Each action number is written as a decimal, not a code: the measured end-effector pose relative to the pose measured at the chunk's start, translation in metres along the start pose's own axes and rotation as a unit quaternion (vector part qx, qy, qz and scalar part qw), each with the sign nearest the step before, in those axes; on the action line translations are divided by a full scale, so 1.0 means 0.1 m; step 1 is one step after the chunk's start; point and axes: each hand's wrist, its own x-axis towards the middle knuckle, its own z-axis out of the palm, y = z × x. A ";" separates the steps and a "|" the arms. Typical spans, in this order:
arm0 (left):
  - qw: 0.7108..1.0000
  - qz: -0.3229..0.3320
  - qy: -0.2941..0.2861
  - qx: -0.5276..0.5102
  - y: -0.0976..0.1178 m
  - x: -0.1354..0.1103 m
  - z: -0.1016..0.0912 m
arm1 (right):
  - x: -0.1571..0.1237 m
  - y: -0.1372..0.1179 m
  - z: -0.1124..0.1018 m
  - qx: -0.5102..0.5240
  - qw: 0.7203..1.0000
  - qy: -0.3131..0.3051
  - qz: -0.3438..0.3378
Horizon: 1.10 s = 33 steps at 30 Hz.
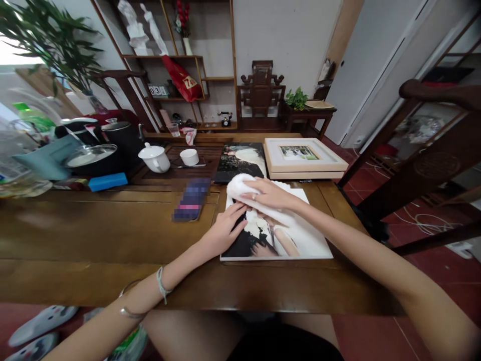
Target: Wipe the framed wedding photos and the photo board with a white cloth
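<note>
A large photo panel [278, 245] with a wedding picture lies flat on the wooden table in front of me. My right hand [268, 194] grips a bunched white cloth [240, 186] and presses it on the panel's upper part. My left hand [225, 228] rests flat on the panel's left side, fingers stretched out and touching nothing else that I can see. Just behind it lies a second dark photo panel [240, 160]. Right of that is a pale wooden frame [306, 156] with a small picture in it, stacked on another piece.
A phone [191, 199], blurred out, lies left of the panel. Farther left are a white lidded teapot [154, 158], a small white cup [189, 157], a blue block [108, 181] and a dark pan [92, 159]. A wooden chair [424, 155] stands on the right.
</note>
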 end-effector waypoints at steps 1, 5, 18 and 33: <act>1.000 0.000 -0.001 0.001 0.00 0.00 0.00 | 0.08 -0.01 0.01 -0.003 1.000 -0.013 -0.007; 1.000 -0.001 -0.010 0.007 0.00 0.00 0.00 | 0.18 0.01 0.00 -0.054 0.997 -0.031 -0.038; 1.000 0.005 -0.004 -0.014 -0.04 -0.01 0.01 | -1.01 0.63 -0.25 -0.177 0.984 0.026 0.016; 0.999 0.028 0.003 -0.015 -0.06 0.00 0.01 | -1.33 0.20 0.07 -0.180 0.968 -0.010 -0.176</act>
